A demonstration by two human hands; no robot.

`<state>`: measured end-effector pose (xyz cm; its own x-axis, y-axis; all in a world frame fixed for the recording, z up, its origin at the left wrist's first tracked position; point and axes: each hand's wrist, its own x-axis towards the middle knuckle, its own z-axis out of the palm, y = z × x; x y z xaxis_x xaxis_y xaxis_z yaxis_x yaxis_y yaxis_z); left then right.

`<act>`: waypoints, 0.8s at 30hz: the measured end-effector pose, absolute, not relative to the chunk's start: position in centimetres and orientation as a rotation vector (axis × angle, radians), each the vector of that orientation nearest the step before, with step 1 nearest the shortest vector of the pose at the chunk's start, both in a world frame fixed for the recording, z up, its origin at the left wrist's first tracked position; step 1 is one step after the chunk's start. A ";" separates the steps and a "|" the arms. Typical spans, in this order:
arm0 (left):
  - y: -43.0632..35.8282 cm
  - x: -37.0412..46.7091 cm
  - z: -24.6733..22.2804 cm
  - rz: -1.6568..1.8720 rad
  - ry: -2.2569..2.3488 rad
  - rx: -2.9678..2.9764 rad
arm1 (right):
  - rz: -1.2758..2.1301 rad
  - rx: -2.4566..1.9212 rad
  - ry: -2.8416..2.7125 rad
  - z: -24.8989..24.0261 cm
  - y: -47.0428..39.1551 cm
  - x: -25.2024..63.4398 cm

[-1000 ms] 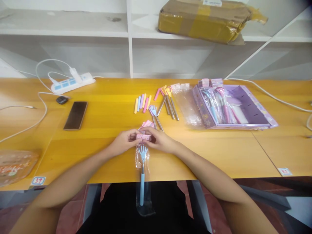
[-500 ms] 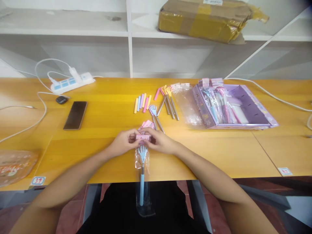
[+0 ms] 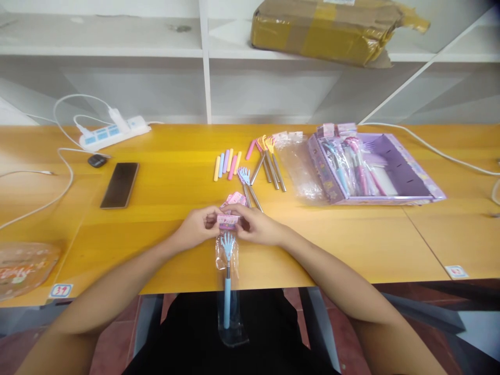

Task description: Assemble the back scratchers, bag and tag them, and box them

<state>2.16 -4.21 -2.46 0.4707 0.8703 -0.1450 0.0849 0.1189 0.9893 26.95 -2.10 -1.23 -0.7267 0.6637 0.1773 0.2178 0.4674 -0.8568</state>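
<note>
Between my fingers is a small pink header card (image 3: 227, 222) at the top of a clear plastic bag (image 3: 235, 260). My left hand (image 3: 200, 225) pinches the card's left end, and my right hand (image 3: 255, 225) grips its right end and top edge. Inside the bag a light blue back scratcher (image 3: 227, 297) lies claw upward, its handle past the table's front edge. More pink cards (image 3: 235, 198) lie just behind my fingers. Beyond them are bare-shafted back scratchers with blue claws (image 3: 244, 176) and others with yellow claws (image 3: 269, 144).
Several coloured handle sleeves (image 3: 226, 164) lie mid-table. Right are empty clear bags (image 3: 302, 172) and a purple box (image 3: 414, 179) of bagged scratchers. Left are a phone (image 3: 120, 185), a power strip (image 3: 113, 133) and a plastic packet (image 3: 29, 268). A taped carton (image 3: 320, 31) sits on the shelf.
My right thumb has moved off the front of the card, so more of its printed face shows. The bagged back scratcher hangs in the same place.
</note>
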 end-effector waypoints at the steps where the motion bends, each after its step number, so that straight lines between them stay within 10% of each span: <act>1: -4.2 2.1 -2.4 0.720 0.934 1.340 | 1.193 -0.732 -2.225 -1.2 -2.1 27.0; 24: -4.1 2.3 -2.5 0.564 0.814 1.325 | 1.161 -0.738 -2.236 -1.7 -1.5 27.4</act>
